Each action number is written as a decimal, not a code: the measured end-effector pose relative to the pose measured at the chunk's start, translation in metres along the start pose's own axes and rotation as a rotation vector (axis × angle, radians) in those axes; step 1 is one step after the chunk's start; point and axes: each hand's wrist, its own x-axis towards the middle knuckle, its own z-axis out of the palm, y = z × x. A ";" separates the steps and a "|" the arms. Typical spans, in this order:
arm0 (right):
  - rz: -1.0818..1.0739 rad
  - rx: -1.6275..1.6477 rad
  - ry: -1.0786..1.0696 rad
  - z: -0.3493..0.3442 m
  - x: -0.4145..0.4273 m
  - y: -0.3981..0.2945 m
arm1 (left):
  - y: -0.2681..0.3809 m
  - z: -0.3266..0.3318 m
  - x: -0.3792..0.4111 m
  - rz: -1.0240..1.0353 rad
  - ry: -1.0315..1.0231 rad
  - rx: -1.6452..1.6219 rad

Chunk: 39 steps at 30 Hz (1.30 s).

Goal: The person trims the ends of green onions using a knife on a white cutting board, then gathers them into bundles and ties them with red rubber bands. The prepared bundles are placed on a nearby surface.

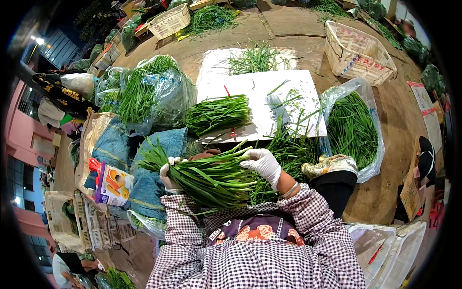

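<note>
A thick bunch of long green garlic chives point(213, 177) lies across my lap, leaf tips to the left and pale stem ends to the right. My left hand point(170, 173), in a white glove, is wrapped around its leafy half. At the stem ends, the gloved fingertips of my right hand point(265, 165) pinch a few stems near the top of the bunch. Just beyond, another neat bundle of chives point(220, 113) rests on a white board point(296, 81), with a red tie point(232, 133) partly under it. Loose chives point(288, 155) are heaped below the board's near edge.
An open plastic bag of chives point(352, 130) stands right, by my shoe point(330, 166). Stuffed clear bags point(162, 94) stand left, near blue cloth point(151, 180) and a printed packet holding red ties point(113, 184). A plastic crate point(357, 54) sits at the far right.
</note>
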 end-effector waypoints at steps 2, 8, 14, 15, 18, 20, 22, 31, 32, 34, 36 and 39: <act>0.077 -0.027 0.023 0.001 -0.002 0.001 | 0.001 -0.006 -0.003 0.006 0.007 -0.002; 0.006 -0.211 0.059 -0.019 -0.010 -0.009 | 0.000 -0.009 -0.007 0.043 0.014 0.024; 0.442 -1.132 0.096 -0.155 -0.030 -0.002 | 0.011 -0.034 -0.012 0.078 0.041 0.003; 0.635 -1.601 0.142 -0.157 -0.031 -0.010 | 0.011 -0.036 -0.013 0.080 0.030 -0.017; 0.043 -1.332 0.275 -0.134 -0.033 -0.009 | 0.006 -0.040 -0.012 0.082 0.028 -0.035; -0.201 -0.878 0.151 -0.095 -0.013 -0.010 | 0.004 -0.040 -0.010 0.071 0.039 0.010; -0.295 -0.466 0.086 -0.040 -0.001 -0.022 | 0.006 -0.042 -0.010 0.037 0.021 -0.018; -0.183 -0.297 0.041 -0.003 0.012 -0.010 | 0.008 -0.014 -0.002 -0.071 -0.089 -0.093; -0.195 -0.265 0.002 -0.007 0.007 -0.015 | 0.008 -0.012 -0.004 -0.054 -0.083 -0.054; -0.198 -0.357 -0.051 -0.017 0.001 -0.019 | 0.012 -0.018 -0.007 -0.049 -0.074 -0.022; -0.180 -0.428 -0.070 -0.035 -0.011 -0.033 | 0.013 -0.019 -0.009 -0.040 -0.053 0.023; -0.060 -0.386 0.020 -0.072 -0.026 -0.034 | 0.014 -0.013 -0.007 -0.066 -0.122 0.028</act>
